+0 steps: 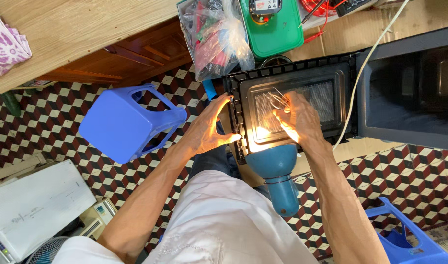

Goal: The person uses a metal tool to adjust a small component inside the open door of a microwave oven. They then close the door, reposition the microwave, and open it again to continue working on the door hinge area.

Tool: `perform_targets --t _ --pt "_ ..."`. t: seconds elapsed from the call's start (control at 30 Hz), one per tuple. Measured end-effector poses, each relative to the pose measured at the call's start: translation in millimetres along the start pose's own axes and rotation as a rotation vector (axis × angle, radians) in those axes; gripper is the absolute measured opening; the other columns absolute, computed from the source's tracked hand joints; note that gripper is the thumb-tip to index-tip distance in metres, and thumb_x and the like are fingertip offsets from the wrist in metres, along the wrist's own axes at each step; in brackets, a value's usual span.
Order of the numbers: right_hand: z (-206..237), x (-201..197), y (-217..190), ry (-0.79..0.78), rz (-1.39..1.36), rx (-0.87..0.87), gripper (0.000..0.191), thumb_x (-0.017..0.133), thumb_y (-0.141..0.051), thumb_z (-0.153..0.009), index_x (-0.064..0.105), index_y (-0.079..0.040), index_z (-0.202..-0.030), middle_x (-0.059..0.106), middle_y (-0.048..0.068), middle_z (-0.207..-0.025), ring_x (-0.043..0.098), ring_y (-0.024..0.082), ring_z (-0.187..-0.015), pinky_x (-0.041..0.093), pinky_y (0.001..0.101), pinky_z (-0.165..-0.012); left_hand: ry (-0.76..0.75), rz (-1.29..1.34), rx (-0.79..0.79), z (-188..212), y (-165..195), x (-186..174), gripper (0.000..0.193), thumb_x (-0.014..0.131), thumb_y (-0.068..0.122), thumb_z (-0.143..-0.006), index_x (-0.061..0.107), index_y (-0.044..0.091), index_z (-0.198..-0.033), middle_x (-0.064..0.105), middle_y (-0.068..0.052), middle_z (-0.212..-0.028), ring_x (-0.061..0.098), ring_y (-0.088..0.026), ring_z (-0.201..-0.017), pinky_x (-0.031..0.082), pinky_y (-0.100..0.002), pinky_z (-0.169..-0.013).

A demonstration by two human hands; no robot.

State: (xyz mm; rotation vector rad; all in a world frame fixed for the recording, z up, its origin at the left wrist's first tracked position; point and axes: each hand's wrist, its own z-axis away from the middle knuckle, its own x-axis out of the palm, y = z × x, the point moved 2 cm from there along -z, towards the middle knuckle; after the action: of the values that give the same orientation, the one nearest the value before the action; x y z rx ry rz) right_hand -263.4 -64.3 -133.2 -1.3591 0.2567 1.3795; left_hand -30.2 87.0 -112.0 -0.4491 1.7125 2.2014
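A black microwave oven door (331, 93) lies flat and open, its inner mesh window lit by a blue lamp (275, 168) just below it. My left hand (211, 129) grips the door's left edge near the lit corner. Over the mesh window, my right hand (297, 117) pinches a thin metal tool or wire (277, 99) between its fingertips. The dark oven body (414, 93) lies to the right.
A blue plastic stool (128, 122) stands at the left, another (405, 239) at bottom right. Behind the door are a clear bag of parts (214, 34) and a green case (275, 32). A white cable (366, 73) crosses the oven. A white appliance (33, 208) lies bottom left on the checkered floor.
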Motion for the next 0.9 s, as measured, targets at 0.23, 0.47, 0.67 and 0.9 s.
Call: perform_targets --t 0.23,0.47,0.67,0.9 --pt "7.1 -5.7 2.3 0.115 -0.022 -0.091 0.044 0.08 -0.019 -0.083 0.062 0.0 -0.117 0.063 0.022 -0.111 0.061 0.039 -0.107 0.05 0.0478 -0.089 -0.058 0.23 -0.092 6.2 3.4 8.2 0.104 0.085 0.023 -0.077 0.024 0.015 -0.161 0.02 -0.015 -0.169 0.035 -0.035 -0.151 0.055 -0.048 -0.105" --pt "26.3 -38.1 -19.0 0.238 -0.039 -0.175 0.035 0.078 -0.014 -0.089 0.067 0.002 -0.117 0.067 0.02 -0.117 0.061 0.038 -0.11 0.049 0.0473 -0.094 0.007 0.317 -0.206 13.2 -2.2 22.8 0.111 0.083 0.027 -0.076 0.015 0.016 -0.163 0.023 -0.016 -0.167 0.047 -0.034 -0.141 0.056 -0.046 -0.103" --pt "115.5 -85.0 -103.2 0.457 -0.314 0.123 0.009 0.067 -0.007 -0.104 0.067 -0.002 -0.111 0.073 0.012 -0.106 0.071 0.02 -0.089 0.055 0.0288 -0.081 0.215 0.638 -0.276 18.0 -38.5 24.0 0.061 0.069 0.028 -0.102 0.044 0.003 -0.151 0.059 -0.024 -0.142 0.059 -0.031 -0.132 0.051 -0.04 -0.109" --pt "142.9 22.7 -170.1 -0.256 -1.041 0.437 0.019 0.065 -0.021 -0.095 0.07 -0.004 -0.102 0.072 0.008 -0.09 0.068 0.015 -0.083 0.055 0.0312 -0.076 0.141 0.38 -0.265 -4.8 -19.2 -12.9 0.034 0.06 0.022 -0.105 0.055 0.005 -0.134 0.069 -0.015 -0.124 0.07 -0.022 -0.112 0.058 -0.036 -0.095"
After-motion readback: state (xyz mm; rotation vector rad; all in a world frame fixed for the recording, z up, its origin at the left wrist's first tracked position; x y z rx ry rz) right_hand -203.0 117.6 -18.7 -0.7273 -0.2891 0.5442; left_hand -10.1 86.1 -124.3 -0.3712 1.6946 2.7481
